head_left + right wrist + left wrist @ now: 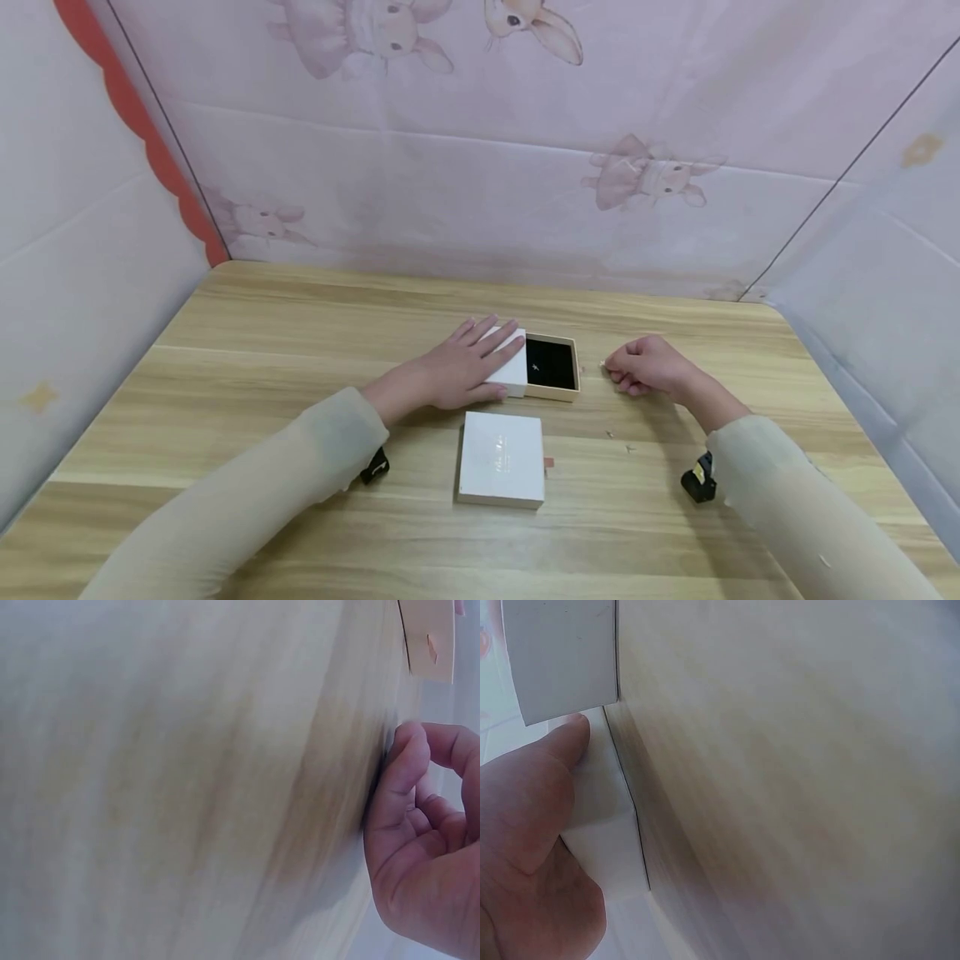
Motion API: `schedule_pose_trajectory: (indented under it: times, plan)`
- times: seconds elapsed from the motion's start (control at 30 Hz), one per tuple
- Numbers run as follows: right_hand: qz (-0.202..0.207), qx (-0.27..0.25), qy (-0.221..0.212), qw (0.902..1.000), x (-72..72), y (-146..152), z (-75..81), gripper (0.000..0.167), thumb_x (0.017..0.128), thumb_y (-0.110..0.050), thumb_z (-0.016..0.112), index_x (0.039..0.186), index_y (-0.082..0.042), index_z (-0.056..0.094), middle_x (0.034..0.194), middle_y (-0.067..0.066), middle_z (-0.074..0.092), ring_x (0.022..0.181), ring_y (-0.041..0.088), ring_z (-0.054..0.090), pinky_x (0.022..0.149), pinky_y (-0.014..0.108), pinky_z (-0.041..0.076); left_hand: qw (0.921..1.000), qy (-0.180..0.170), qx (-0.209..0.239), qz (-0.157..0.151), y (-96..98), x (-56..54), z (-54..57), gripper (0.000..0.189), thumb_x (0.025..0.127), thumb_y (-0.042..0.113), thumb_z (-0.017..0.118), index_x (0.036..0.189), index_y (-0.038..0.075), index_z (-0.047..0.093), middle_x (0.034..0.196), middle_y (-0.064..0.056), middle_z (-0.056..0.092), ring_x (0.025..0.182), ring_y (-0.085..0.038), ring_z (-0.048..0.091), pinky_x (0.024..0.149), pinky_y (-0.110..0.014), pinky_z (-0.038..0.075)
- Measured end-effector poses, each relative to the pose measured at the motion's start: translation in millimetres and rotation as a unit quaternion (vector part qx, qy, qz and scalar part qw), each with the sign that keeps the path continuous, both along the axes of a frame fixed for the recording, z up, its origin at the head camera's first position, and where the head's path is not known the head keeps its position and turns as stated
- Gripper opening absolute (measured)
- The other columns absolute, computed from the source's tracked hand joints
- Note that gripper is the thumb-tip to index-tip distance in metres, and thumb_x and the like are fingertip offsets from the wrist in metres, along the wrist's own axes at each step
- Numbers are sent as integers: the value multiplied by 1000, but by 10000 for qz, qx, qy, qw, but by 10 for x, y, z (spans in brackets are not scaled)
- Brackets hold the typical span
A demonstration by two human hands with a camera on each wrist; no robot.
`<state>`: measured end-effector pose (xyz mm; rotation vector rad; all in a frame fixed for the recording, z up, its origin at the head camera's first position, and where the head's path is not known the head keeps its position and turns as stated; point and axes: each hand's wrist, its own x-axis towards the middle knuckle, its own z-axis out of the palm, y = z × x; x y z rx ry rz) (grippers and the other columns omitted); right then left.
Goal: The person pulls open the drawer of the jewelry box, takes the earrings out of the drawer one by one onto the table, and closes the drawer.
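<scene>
My left hand [468,367] rests with spread fingers on the white sleeve [514,375] of a small jewellery box. The box's drawer [577,379] sticks out to the right, showing a black pad [552,377] with a tiny silvery piece [536,367] on it. In the left wrist view, the thumb [570,742] lies along the sleeve's side. To the right of the drawer, my right hand [648,367] is low over the table, pinching a tiny pale, shiny piece [602,363] between thumb and forefinger; its kind is too small to tell.
Nearer me lies a second white box [501,458], shut, with gold lettering and a pink pull tab [550,462]. Two tiny shiny pieces lie on the wooden table [375,542], one small piece [610,433] behind the other piece [630,448]. A patterned curtain [480,192] stands behind.
</scene>
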<state>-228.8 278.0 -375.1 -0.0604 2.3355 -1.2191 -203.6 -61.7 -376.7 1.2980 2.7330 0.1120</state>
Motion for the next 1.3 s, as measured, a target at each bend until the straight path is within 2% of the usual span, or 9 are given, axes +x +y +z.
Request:
schedule_pose_trajectory:
  times: [0.37, 0.73, 0.9, 1.03, 1.2, 1.3]
  plan:
    - [-65, 17, 52, 10000, 5, 10, -13, 28, 99, -18, 58, 105, 7, 68, 80, 4, 63, 69, 9, 63, 60, 22, 55, 9999, 78, -64, 12, -1, -16, -41, 76, 105, 54, 34, 162, 14, 3, 168, -13, -4, 154, -39, -3, 123, -56, 3]
    - [-100, -12, 20, 9999, 7, 26, -28, 29, 99, -19, 60, 109, 7, 68, 83, 4, 64, 72, 10, 64, 62, 24, 56, 9999, 93, -81, 6, 2, -22, -36, 76, 105, 54, 34, 162, 14, 4, 168, -13, -5, 153, -39, -3, 123, -56, 3]
    - [-220, 20, 269, 9994, 16, 12, 2, 28, 98, -18, 59, 107, 8, 68, 83, 6, 66, 72, 12, 64, 63, 24, 56, 10000, 47, -56, 9, 8, -17, -26, 76, 105, 54, 34, 162, 14, 3, 168, -13, -4, 154, -39, -3, 123, -56, 3]
    - [-254, 8, 536, 9982, 41, -89, 111, 30, 98, -21, 60, 106, 8, 67, 83, 7, 65, 72, 13, 61, 65, 26, 56, 10000, 44, -64, 32, 3, -15, -27, 76, 105, 54, 34, 162, 14, 3, 168, -13, -4, 154, -39, -2, 123, -57, 5]
    - [60, -178, 672, 9976, 105, -299, 233, 29, 99, -18, 59, 108, 9, 67, 84, 11, 65, 71, 16, 59, 66, 30, 55, 10000, 45, -38, 11, 5, -7, -11, 75, 105, 54, 34, 162, 14, 4, 168, -13, -4, 153, -39, -2, 123, -57, 5]
    - [403, -116, 968, 9944, 144, -437, 246, 24, 98, -15, 60, 104, 6, 70, 85, 17, 68, 70, 18, 61, 65, 33, 57, 10000, 19, -53, 26, 7, -11, -7, 75, 105, 54, 35, 162, 14, 5, 168, -12, -4, 153, -39, -2, 123, -57, 4]
